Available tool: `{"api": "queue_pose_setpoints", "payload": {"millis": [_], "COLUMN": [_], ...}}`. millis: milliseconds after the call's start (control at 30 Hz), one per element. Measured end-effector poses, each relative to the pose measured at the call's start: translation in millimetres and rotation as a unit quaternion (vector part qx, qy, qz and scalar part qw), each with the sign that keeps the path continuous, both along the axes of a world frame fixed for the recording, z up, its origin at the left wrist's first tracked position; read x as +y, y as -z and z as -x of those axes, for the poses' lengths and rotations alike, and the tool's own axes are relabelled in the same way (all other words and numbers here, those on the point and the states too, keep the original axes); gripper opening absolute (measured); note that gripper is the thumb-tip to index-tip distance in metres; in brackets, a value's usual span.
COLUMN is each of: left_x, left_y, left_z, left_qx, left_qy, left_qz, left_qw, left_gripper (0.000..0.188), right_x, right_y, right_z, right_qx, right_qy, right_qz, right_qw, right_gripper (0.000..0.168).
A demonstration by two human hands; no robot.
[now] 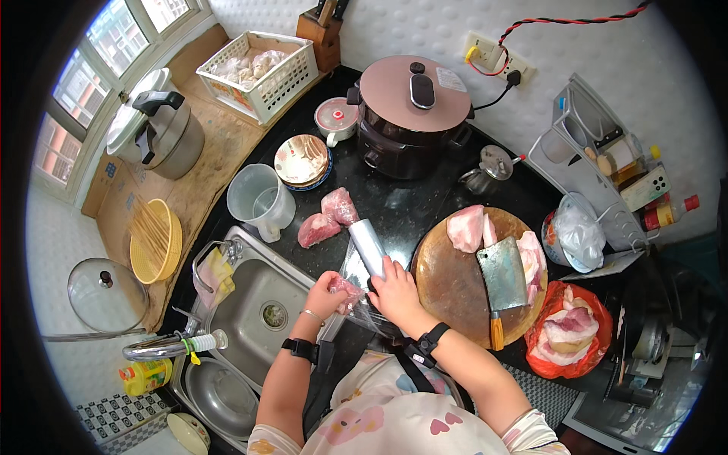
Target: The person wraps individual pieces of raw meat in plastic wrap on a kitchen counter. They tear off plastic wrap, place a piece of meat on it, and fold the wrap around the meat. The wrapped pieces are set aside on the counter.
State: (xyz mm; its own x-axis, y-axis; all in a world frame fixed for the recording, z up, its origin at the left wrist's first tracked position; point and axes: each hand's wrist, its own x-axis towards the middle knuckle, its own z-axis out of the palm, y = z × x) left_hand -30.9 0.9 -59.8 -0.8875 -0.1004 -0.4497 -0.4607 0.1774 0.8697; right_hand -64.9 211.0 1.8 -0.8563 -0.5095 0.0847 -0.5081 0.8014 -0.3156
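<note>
My left hand (324, 296) grips a piece of raw meat (348, 294) partly covered in clear film, by the sink's edge. My right hand (395, 293) rests on the near end of a roll of cling film (368, 247), its fingers around it. A loose sheet of film (354, 266) spreads from the roll over the black counter. Just beyond the roll lie two more meat pieces, one (339, 206) shiny with film, the other (318, 230) to its left. To the right, a cleaver (504, 276) and cut fatty meat (466, 228) lie on a round wooden chopping board (446, 290).
A steel sink (250, 318) is at left. Behind the meat stand a plastic measuring jug (259, 196), stacked plates (302, 159) and an electric pressure cooker (412, 114). Right of the board, a red plastic bag (537, 364) holds more meat, near a condiment rack (580, 170).
</note>
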Motion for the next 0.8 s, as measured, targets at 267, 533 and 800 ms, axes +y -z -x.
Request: {"api": "queue_pose_setpoints", "payload": {"millis": [267, 533, 800], "left_x": [26, 7, 1], "left_y": [-40, -22, -8], "left_z": [28, 42, 18], "left_qx": [-0.102, -0.233, -0.225], "left_qy": [0.076, -0.041, -0.123], "left_qz": [0.224, -0.16, -0.154], "left_qw": [0.966, 0.958, 0.954], "left_gripper": [0.042, 0.044, 0.058], "right_x": [2, -25, -57], "right_y": [4, 17, 40], "right_z": [-9, -36, -16], "right_qx": [-0.066, -0.156, -0.182], "right_qy": [-0.143, -0.022, 0.167], "right_qz": [0.142, 0.16, 0.225], "right_qw": [0.977, 0.974, 0.943], "right_gripper": [0.054, 0.084, 0.064]}}
